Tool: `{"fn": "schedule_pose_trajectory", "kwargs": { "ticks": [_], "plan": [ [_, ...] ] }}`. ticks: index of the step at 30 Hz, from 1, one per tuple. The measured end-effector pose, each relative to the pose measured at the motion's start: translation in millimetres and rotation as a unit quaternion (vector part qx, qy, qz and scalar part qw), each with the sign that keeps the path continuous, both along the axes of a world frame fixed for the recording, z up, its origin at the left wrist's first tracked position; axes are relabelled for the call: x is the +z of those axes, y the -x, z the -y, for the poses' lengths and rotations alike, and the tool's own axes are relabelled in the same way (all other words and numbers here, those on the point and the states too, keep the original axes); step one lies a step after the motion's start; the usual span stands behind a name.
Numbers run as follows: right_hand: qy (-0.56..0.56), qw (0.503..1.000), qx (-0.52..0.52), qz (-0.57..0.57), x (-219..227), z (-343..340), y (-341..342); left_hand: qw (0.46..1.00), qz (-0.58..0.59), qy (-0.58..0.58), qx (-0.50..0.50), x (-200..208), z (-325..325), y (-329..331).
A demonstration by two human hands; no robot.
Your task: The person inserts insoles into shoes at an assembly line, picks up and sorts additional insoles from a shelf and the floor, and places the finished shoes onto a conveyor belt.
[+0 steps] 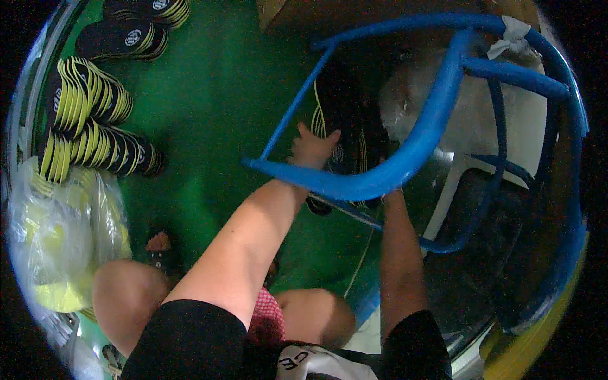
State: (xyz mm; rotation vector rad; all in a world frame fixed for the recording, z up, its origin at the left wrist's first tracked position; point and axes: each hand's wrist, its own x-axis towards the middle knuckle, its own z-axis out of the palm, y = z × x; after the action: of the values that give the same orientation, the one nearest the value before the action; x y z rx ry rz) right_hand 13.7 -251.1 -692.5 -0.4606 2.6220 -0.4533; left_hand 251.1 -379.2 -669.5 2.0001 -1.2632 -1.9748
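Note:
A stack of black insoles with yellow edges (345,101) stands inside a blue tubular frame (437,95), low near the green floor. My left hand (313,149) reaches in under the frame's near bar and grips the left side of the stack, its fingers against the yellow edges. The right forearm (404,253) goes in under the same bar, farther right. Behind the blue tube my right hand is almost wholly hidden, close to the near right end of the stack; its fingers do not show.
More insole stacks (95,101) lie on the green floor (202,95) at the left. Below them is a clear plastic bag of yellowish pieces (66,234). A brown cardboard box (354,9) stands at the far side. Plastic sheeting (494,107) hangs within the frame.

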Motion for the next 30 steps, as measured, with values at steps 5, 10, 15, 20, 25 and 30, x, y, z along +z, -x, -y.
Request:
{"fn": "schedule_pose_trajectory", "kwargs": {
  "ticks": [5,10,15,20,25,30],
  "plan": [
    [-0.026,0.999,-0.005,0.043,-17.8,-15.0,17.6,0.968,-0.177,-0.132,0.116,-31.4,-8.8,8.6],
    [0.001,1.000,-0.012,0.015,-26.3,-27.1,4.6,0.936,-0.243,-0.232,0.110,-11.6,-4.3,7.6],
    [0.000,0.999,0.004,0.036,-27.2,-13.0,-2.0,0.948,-0.182,-0.236,0.114,-77.8,-13.5,33.2],
    [-0.002,0.998,0.011,0.062,-11.2,-7.6,5.7,0.917,-0.373,-0.140,-0.001,-105.5,-16.6,25.2],
    [0.004,0.998,-0.013,0.069,-18.4,-31.0,13.6,0.948,-0.239,-0.201,0.069,-16.9,-3.9,3.7],
    [0.039,0.997,0.028,0.066,-40.8,-13.0,-21.8,0.914,-0.363,-0.175,0.043,-82.5,-7.4,12.9]
  ]
}}
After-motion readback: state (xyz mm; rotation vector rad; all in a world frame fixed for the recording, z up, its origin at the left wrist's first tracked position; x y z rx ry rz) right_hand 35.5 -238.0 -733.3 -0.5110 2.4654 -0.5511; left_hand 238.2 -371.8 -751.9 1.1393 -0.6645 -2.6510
